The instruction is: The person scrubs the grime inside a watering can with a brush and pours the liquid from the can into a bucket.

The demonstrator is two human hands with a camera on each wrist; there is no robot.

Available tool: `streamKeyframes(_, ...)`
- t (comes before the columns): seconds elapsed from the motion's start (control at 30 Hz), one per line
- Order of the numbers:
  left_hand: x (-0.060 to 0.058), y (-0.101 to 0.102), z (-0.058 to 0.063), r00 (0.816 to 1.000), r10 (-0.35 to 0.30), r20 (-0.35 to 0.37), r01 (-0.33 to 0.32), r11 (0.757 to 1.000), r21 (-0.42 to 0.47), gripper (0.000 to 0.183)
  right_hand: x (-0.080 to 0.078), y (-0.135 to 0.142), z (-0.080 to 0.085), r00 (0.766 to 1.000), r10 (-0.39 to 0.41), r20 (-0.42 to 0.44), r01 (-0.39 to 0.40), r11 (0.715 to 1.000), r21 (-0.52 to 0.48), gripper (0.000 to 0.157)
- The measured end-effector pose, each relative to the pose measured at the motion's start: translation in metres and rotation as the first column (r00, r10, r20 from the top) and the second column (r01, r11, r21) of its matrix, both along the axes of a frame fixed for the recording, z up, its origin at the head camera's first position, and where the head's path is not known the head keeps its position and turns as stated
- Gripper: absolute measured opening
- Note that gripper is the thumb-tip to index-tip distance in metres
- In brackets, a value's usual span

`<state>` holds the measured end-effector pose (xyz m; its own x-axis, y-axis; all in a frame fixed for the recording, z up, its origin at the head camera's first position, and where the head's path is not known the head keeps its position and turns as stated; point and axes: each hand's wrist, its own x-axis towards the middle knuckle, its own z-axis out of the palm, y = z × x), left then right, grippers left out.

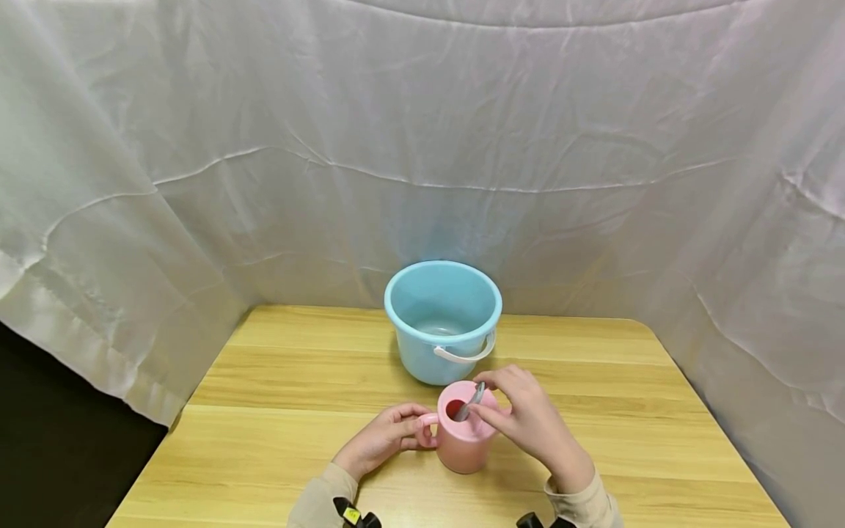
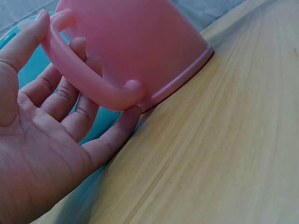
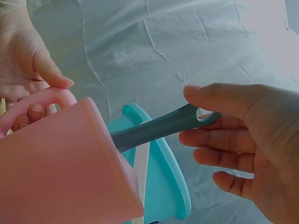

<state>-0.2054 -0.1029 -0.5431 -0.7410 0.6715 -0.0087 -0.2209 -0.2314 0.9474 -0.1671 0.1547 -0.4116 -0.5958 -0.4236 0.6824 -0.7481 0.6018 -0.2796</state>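
Observation:
A pink watering can [image 1: 462,451] with a loop handle and a round hole in its top stands on the table. My left hand [image 1: 383,438] holds the loop handle [image 2: 77,70], fingers passing through it and thumb resting on its upper part. Out of the hole sticks a dark grey tool handle [image 3: 159,128] with a hanging hole at its end. My right hand [image 1: 531,414] pinches that end between thumb and fingers. The tool's lower part is hidden inside the can, so its kind does not show.
Just behind the can stands a light blue bucket [image 1: 429,359], its white bail handle [image 1: 462,358] hanging down in front. The wooden table [image 1: 264,455] is bordered at the back and sides by a pale grey curtain [image 1: 396,132].

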Motion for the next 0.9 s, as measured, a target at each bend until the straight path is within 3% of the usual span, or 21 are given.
streamKeyframes(0.4, 0.000, 0.000, 0.000, 1.000, -0.001, -0.002, 0.001, 1.000, -0.014, 0.024, -0.005, -0.006, -0.007, 0.999, -0.018, -0.041, 0.020, 0.999, 0.042, 0.037)
streamKeyframes(0.67, 0.000, 0.000, 0.001, 1.000, -0.001, -0.004, 0.001, 1.000, -0.017, 0.023, -0.007, -0.016, -0.015, 0.997, -0.072, 0.017, 0.068, 0.987, 0.142, 0.034)
streamKeyframes(0.9, -0.001, -0.001, 0.000, 1.000, -0.011, -0.001, 0.011, 1.000, -0.008, 0.021, -0.008, -0.019, -0.018, 0.996, -0.092, 0.008, 0.089, 0.981, 0.171, 0.033)
